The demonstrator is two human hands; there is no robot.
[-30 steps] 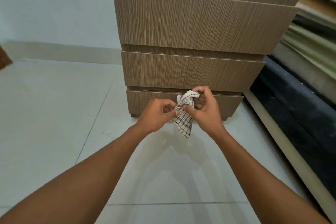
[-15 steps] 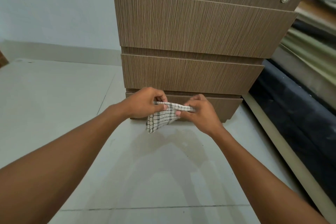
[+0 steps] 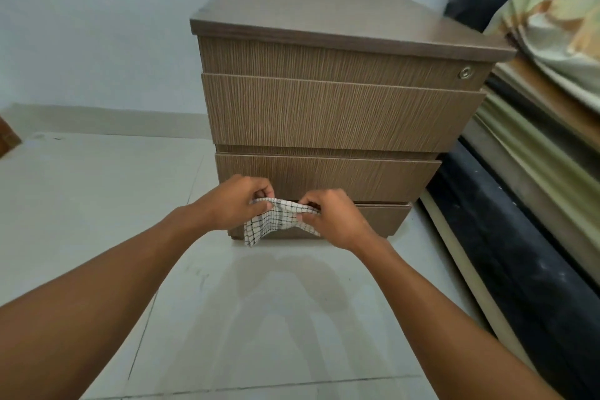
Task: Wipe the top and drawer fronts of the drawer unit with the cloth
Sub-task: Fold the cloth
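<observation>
— Where's the checked cloth point(image 3: 276, 221)?
— At six o'clock, low in front of the drawer unit point(image 3: 324, 114). My left hand point(image 3: 237, 204) and right hand point(image 3: 331, 221) each pinch its top edge. I think all the wiping is still left.

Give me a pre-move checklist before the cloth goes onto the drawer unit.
1. Grip on cloth: ok, left hand and right hand each pinch its upper edge.
2. Shape of cloth for wiping: not ok, it hangs loose and bunched, not folded into a pad.
3. Items on drawer unit top: ok, none where visible.
4. All drawer fronts shut: ok.
5. Whether the cloth is damp or dry: cannot tell.
</observation>
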